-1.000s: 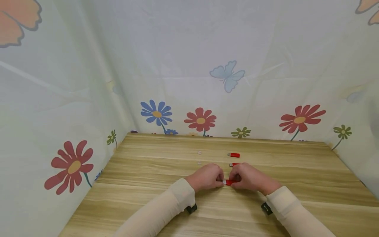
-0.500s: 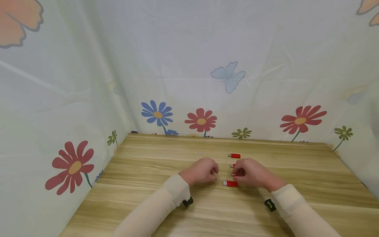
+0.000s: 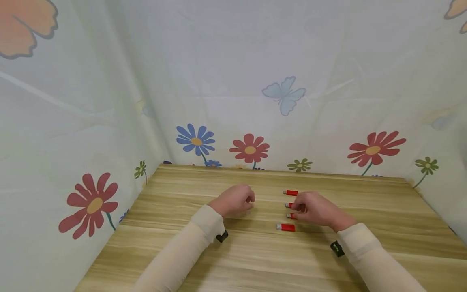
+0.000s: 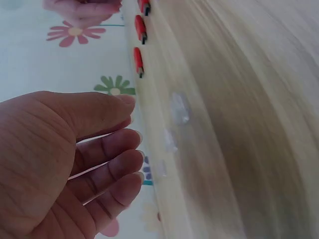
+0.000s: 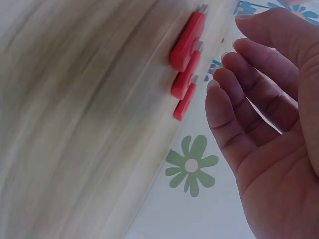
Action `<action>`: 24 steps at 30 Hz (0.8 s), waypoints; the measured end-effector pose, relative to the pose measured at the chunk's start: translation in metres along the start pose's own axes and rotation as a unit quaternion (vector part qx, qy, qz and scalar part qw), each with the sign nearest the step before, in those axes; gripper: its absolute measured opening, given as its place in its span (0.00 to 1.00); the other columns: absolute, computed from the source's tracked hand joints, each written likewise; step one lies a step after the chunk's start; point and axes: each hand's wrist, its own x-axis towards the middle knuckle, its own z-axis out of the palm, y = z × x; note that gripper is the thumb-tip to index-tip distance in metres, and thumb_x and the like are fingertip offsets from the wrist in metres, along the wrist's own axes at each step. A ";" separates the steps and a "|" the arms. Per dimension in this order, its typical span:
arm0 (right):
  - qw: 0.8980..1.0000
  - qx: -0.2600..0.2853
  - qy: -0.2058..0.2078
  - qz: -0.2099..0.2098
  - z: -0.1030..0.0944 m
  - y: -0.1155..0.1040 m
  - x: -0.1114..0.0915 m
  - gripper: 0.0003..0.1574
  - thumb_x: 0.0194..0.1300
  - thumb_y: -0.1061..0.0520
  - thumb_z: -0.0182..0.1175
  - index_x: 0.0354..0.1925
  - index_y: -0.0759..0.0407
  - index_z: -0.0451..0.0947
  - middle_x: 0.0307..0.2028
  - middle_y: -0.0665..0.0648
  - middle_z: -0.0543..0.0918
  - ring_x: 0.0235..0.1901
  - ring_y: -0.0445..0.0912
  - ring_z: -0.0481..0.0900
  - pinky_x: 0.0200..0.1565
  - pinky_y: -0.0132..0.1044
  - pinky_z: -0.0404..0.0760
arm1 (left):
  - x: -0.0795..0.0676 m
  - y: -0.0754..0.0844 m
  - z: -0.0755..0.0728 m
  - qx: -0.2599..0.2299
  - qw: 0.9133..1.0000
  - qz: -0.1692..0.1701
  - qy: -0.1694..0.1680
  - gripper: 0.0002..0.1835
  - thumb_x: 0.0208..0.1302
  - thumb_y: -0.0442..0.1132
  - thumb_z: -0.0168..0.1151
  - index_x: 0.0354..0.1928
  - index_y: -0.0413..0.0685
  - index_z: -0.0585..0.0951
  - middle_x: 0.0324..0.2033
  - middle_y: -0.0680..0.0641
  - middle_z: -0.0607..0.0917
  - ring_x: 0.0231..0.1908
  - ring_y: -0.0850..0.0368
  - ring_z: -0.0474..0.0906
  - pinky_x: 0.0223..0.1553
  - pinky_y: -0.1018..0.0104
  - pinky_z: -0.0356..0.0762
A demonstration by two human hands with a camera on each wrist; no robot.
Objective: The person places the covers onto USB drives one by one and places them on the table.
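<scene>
Several red USB sticks lie in a column, metal ends to the left. In the head view these are the far stick (image 3: 290, 193), a second (image 3: 289, 205), a third (image 3: 292, 216) and the nearest (image 3: 285, 228), with a whitish end. My right hand (image 3: 316, 209) hovers over the second and third, partly covering them; the right wrist view shows its fingers loosely bent and holding nothing, beside a red USB stick (image 5: 189, 42). My left hand (image 3: 233, 200) hangs further left, thumb and fingers apart, near small clear caps, the largest-looking cap (image 4: 179, 108) in the left wrist view.
A wood-grain table (image 3: 219, 259) bears everything. A pale curtain (image 3: 219, 81) printed with flowers rises behind its far edge and along the sides. Dark wrist straps show at both cuffs.
Both hands have let go of the nearest USB stick, which now lies on the table. My left hand has moved left and away; my right hand has shifted slightly right and farther from me.
</scene>
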 end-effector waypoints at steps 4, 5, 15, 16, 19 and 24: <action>1.000 -0.007 -0.007 0.002 0.001 0.003 0.001 0.05 0.58 0.58 0.76 0.31 0.51 0.88 0.29 0.44 0.83 0.29 0.37 0.76 0.34 0.30 0.79 | -0.002 -0.005 0.004 -0.012 1.000 -0.012 -0.016 0.03 0.66 0.38 0.68 0.33 0.52 0.87 0.27 0.55 0.78 0.31 0.60 0.72 0.36 0.70 0.73; 1.000 -0.008 -0.010 0.004 0.001 0.004 0.001 0.05 0.57 0.58 0.76 0.31 0.51 0.88 0.29 0.44 0.83 0.29 0.37 0.76 0.34 0.30 0.79 | -0.002 -0.007 0.006 -0.015 1.000 -0.013 -0.019 0.06 0.66 0.38 0.67 0.29 0.52 0.85 0.24 0.55 0.75 0.29 0.60 0.70 0.33 0.70 0.71; 0.999 0.002 -0.043 0.018 0.010 0.010 0.006 0.05 0.57 0.59 0.76 0.33 0.52 0.88 0.33 0.46 0.85 0.31 0.37 0.77 0.35 0.30 0.80 | 0.001 -0.012 0.017 0.005 0.999 0.032 -0.027 0.19 0.61 0.35 0.65 0.14 0.54 0.72 0.13 0.57 0.60 0.18 0.62 0.59 0.24 0.71 0.60; 0.999 0.003 -0.045 0.019 0.011 0.011 0.006 0.05 0.57 0.59 0.76 0.34 0.53 0.88 0.33 0.46 0.85 0.31 0.36 0.77 0.36 0.30 0.80 | 0.001 -0.012 0.017 0.009 0.999 0.034 -0.026 0.19 0.61 0.34 0.65 0.14 0.54 0.72 0.13 0.57 0.60 0.19 0.62 0.59 0.25 0.71 0.59; 0.998 0.005 -0.052 0.022 0.012 0.012 0.006 0.05 0.58 0.59 0.75 0.35 0.53 0.88 0.34 0.46 0.85 0.31 0.36 0.77 0.36 0.30 0.80 | 0.002 -0.011 0.018 0.018 0.999 0.038 -0.024 0.20 0.60 0.34 0.65 0.13 0.54 0.71 0.13 0.57 0.59 0.19 0.61 0.58 0.26 0.71 0.60; 0.998 0.010 -0.059 0.034 0.012 0.013 0.007 0.06 0.58 0.59 0.75 0.36 0.53 0.88 0.34 0.46 0.86 0.32 0.36 0.78 0.37 0.30 0.81 | 0.002 -0.010 0.017 0.030 0.998 0.041 -0.023 0.20 0.60 0.34 0.66 0.13 0.54 0.73 0.12 0.57 0.62 0.19 0.61 0.61 0.32 0.71 0.65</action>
